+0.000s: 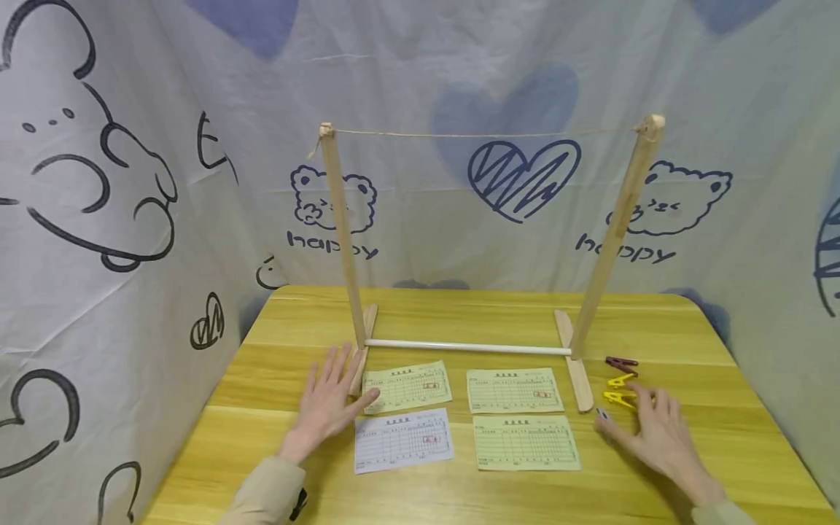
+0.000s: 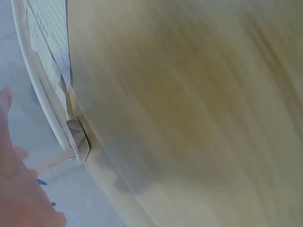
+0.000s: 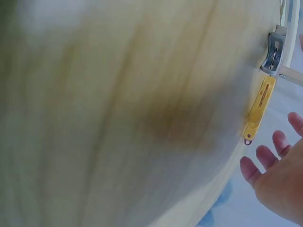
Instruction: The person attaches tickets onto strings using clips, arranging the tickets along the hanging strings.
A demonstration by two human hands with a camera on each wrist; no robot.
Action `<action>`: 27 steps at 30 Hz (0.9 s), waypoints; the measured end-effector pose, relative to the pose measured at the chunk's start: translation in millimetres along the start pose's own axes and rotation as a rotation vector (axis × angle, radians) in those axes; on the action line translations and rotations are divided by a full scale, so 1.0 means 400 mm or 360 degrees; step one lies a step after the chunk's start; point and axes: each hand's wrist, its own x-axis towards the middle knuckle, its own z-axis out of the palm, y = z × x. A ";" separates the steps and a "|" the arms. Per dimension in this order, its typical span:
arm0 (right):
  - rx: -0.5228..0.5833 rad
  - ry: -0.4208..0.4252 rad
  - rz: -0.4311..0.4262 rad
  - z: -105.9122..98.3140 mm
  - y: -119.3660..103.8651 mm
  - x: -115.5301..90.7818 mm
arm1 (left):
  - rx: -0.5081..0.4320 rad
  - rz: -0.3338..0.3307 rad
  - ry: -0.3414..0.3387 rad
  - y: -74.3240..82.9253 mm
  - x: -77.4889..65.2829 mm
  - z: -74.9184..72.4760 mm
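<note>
My left hand (image 1: pixel 328 410), fingers spread, is over the table beside the left foot of a wooden frame (image 1: pixel 612 244), its thumb overlapping the edge of a pale green form slip (image 1: pixel 407 387). The right hand (image 1: pixel 659 432) holds nothing; its loosely bent fingers are close to the clothespins. Those are a dark purple clothespin (image 1: pixel 621 364), two yellow clothespins, the nearer yellow clothespin (image 1: pixel 617 399) right by my fingertips, and a grey clothespin (image 3: pixel 274 51) near the thumb. A white slip (image 1: pixel 403 442) and two more green slips, an upper slip (image 1: pixel 512 394) and a lower slip (image 1: pixel 525 445), lie between my hands.
A thin string (image 1: pixel 485 135) spans the tops of the frame's two posts, and a white rod (image 1: pixel 466 346) joins them low down. Everything stands on a wood-grain table (image 1: pixel 433 496). Printed cloth (image 1: pixel 420 219) hangs behind and at both sides.
</note>
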 end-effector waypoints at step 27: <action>0.0120 -0.0336 0.0168 -0.011 -0.009 0.003 | -0.0674 0.0408 -0.0254 0.078 0.017 0.041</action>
